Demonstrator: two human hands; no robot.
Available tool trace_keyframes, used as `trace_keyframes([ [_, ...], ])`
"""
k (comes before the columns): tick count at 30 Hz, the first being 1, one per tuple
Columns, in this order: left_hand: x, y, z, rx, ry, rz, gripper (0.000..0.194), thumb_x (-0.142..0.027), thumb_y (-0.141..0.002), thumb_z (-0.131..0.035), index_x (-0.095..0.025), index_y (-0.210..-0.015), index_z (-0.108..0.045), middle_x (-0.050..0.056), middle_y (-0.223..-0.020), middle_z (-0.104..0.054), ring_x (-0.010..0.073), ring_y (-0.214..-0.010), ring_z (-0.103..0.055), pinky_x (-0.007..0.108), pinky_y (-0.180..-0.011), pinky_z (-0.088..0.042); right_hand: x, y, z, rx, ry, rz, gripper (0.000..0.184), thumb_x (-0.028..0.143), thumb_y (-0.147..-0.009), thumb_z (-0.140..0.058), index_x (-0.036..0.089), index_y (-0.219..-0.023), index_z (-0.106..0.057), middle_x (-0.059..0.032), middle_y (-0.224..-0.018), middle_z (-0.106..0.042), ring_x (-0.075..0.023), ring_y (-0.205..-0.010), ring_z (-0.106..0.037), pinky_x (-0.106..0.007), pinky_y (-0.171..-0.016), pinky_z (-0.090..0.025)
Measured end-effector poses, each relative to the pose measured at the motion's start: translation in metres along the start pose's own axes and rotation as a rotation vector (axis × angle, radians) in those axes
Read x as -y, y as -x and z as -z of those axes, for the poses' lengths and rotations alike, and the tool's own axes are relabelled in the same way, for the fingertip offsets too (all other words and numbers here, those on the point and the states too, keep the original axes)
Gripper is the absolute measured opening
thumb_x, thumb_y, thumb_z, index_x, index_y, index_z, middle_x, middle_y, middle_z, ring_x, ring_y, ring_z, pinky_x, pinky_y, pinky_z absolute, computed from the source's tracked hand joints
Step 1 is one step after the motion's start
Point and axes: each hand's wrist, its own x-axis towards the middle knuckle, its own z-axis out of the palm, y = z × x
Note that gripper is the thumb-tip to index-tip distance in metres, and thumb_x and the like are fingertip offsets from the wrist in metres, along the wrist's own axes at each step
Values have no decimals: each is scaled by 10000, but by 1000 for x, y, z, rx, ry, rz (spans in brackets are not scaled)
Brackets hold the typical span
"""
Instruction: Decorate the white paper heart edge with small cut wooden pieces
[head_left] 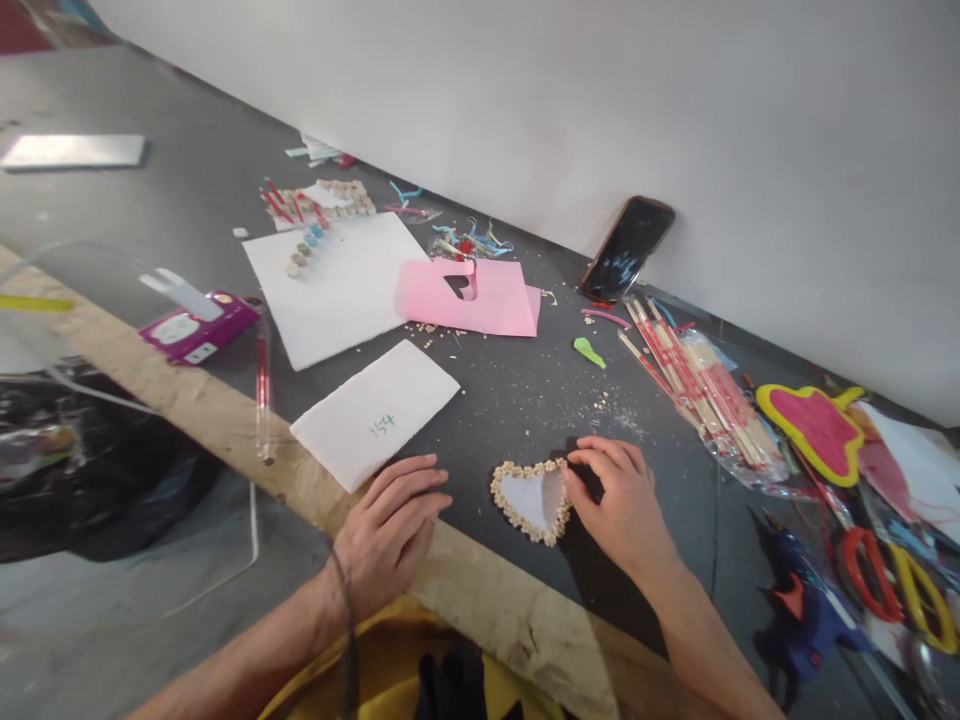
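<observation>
A small white heart (525,500) edged with short beige pieces lies on the dark tabletop. My right hand (619,500) is at its upper right edge, thumb and index finger closed on the border. At the table's wooden front edge rests my left hand (394,520), holding nothing, its fingers stretched loosely toward the heart but apart from it. Just beyond that hand lies a white card (379,415) with a handwritten number. Folded pink paper (502,300) with a heart-shaped cut-out sits further back.
A phone (630,245) leans on the wall. Bagged wooden sticks (724,400), scissors (870,575) and a blue glue gun (814,600) lie at right. To the left are a white sheet (341,290) and a purple box (199,328). Crumbs dot the table.
</observation>
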Motion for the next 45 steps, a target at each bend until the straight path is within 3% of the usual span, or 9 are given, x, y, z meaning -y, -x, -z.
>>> trace_keyframes([
  [6,0,1,1,-1,12,6,289,43,-785,-517,-137,-999,-589,111,-1078,-585,261,-1169,-473,423,-941,-455,-2,-4,-2,-12,-48,-2,251,260,-883,-396,229,-884,-645,-47,-1063,-628,-220,-1025,-491,-409,-885,-398],
  [27,0,0,0,-1,-18,17,269,28,-789,-508,-156,-961,-601,103,-1071,-592,254,-1162,-484,421,-925,-472,0,-5,0,37,-67,-26,227,305,-876,-427,248,-883,-647,-35,-1081,-618,-223,-1054,-476,-422,-904,-376],
  [36,1,2,1,11,-29,25,266,-1,-812,-483,-170,-979,-602,102,-1081,-599,253,-1169,-490,430,-923,-482,10,-4,1,39,-22,-50,142,304,-793,-524,244,-866,-630,-44,-1083,-621,-252,-1065,-475,-449,-893,-378],
  [45,1,1,0,8,-22,23,273,27,-790,-496,-156,-962,-604,109,-1079,-590,255,-1173,-481,424,-937,-467,5,-3,0,27,-27,-28,182,302,-859,-456,239,-867,-627,-46,-1091,-612,-235,-1056,-473,-414,-882,-381],
])
